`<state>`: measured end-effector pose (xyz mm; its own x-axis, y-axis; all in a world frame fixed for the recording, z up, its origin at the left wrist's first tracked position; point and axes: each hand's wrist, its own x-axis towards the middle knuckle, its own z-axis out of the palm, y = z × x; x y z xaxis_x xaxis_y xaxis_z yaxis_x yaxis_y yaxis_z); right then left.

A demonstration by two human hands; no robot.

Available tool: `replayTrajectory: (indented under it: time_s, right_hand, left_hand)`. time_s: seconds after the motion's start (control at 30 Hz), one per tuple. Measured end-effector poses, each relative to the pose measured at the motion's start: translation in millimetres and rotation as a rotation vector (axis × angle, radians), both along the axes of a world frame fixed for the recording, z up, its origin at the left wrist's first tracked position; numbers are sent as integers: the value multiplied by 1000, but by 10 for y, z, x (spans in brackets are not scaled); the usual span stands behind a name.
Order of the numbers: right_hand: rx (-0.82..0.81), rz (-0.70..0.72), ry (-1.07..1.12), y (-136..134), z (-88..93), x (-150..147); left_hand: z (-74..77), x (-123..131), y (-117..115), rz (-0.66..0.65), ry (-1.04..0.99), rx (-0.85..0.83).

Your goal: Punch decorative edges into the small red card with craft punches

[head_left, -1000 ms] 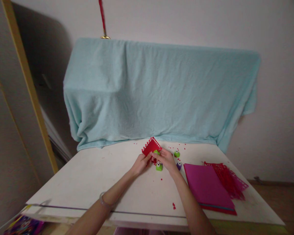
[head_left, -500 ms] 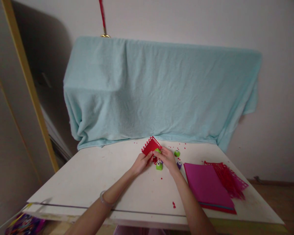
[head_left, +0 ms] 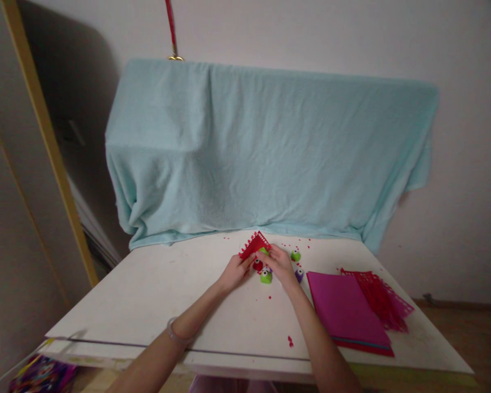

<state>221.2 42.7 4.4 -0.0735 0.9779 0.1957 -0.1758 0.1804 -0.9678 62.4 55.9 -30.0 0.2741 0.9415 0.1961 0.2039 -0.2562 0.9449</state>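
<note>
Left hand [head_left: 233, 274], grip pinched on the lower corner of the red square paper sheet with punched edges [head_left: 252, 244], holds it tilted just above the white bench [head_left: 147, 295]. Right hand [head_left: 280, 266], fingers curled, grip closed on a small green plastic paper punch [head_left: 263, 251] at the sheet's right edge. Just beside the hands: a second green punch [head_left: 265, 277] and a purple punch [head_left: 298, 275]. Further right, a stack of magenta paper sheets [head_left: 346, 311] touches red lace-cut paper [head_left: 382, 299].

Mostly hidden behind red paper [head_left: 252, 244]: green punch [head_left: 263, 251]; towel [head_left: 265, 147] covers something unseen.
</note>
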Motion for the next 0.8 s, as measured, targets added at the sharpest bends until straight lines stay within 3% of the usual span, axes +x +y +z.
replayTrajectory:
  time_s: [0.8]
  right_hand:
    - [37,13,0,50,-64,17]
  left_hand:
    - [-128,-4,57,-23,-36,-72]
